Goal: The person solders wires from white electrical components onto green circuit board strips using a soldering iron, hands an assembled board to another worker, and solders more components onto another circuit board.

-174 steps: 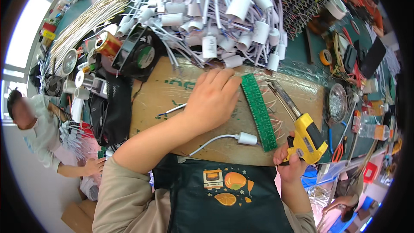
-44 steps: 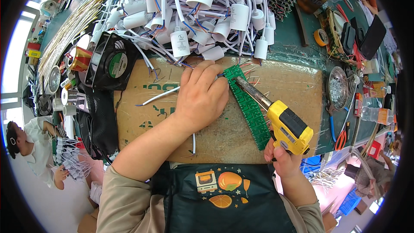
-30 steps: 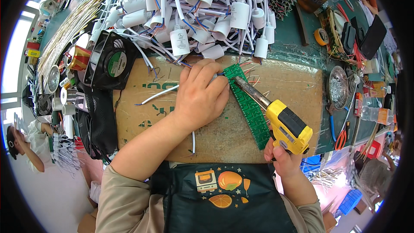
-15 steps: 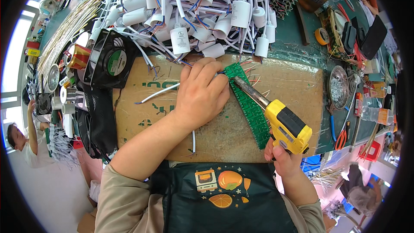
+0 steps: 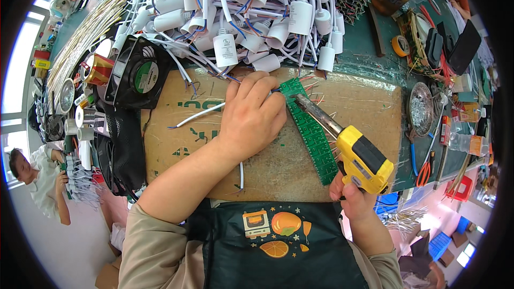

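My left hand (image 5: 252,115) is closed, its fingertips pinching a wire at the upper end of a long green circuit board (image 5: 312,142). A short blue bit of that wire shows between fingers and board; the rest is hidden under the hand. White cable pieces (image 5: 201,114) stick out from beneath the hand, on its left and below it. My right hand (image 5: 353,195) grips a yellow and black soldering gun (image 5: 364,159). Its dark metal tip lies over the board's upper part; whether it touches, I cannot tell. Thin red wires (image 5: 317,98) run along the board's right edge.
Everything lies on a brown cardboard sheet (image 5: 375,128). Beyond it are piled white lamp holders with cables (image 5: 225,50). A black fan (image 5: 142,75) stands at left. On the right are a metal dish (image 5: 421,108), orange-handled scissors (image 5: 424,173) and tape (image 5: 400,45). A co-worker (image 5: 40,176) is far left.
The soldering gun has shifted slightly right and downward, its tip drawing back from the board's upper end. My left hand has barely moved. The co-worker's raised arm has come down.
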Motion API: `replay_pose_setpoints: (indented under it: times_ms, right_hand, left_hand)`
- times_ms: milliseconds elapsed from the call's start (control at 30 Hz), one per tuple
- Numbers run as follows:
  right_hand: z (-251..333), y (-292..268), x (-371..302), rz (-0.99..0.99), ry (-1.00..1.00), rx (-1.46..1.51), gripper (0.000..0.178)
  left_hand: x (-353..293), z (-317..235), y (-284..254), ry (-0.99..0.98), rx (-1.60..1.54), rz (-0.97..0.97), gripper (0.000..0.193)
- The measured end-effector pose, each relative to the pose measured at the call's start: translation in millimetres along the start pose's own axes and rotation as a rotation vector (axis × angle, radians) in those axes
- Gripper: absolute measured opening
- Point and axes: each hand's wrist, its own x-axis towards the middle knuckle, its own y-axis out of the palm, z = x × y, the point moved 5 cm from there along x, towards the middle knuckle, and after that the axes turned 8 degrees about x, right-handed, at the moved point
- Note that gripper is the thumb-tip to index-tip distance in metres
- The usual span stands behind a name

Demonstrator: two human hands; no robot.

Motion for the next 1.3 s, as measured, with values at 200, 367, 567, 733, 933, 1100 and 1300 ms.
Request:
replay_pose_setpoints:
  times_ms: [200, 367, 567, 733, 933, 1100, 1300]
  right_hand:
    - [1, -3, -4, -0.105, -0.032, 0.118, 0.075]
    - [-4, -7, -12, -0.116, -0.073, 0.23, 0.079]
    - [-3, -1, -12, -0.078, -0.155, 0.237, 0.077]
    - [-3, 3, -8, -0.025, -0.164, 0.208, 0.074]
    - [-3, 8, -7, -0.043, -0.064, 0.092, 0.071]
    - [-5, 10, -3, -0.003, -0.039, 0.058, 0.049]
    - [-6, 9, -1, -0.003, 0.003, -0.078, 0.061]
  left_hand:
    - [0, 0, -1, 0.004, 0.001, -0.007, 0.017]
    - [-1, 1, -2, 0.009, 0.003, -0.008, 0.018]
    - [-1, -4, -17, -0.014, -0.009, 0.113, 0.026]
    - [-7, -4, -22, 0.008, 0.037, 0.095, 0.027]
    - [-5, -3, -6, -0.061, -0.008, 0.045, 0.017]
    - [-4, -1, -4, -0.081, -0.019, 0.043, 0.017]
    - [-2, 2, -2, -0.078, -0.068, 0.032, 0.017]
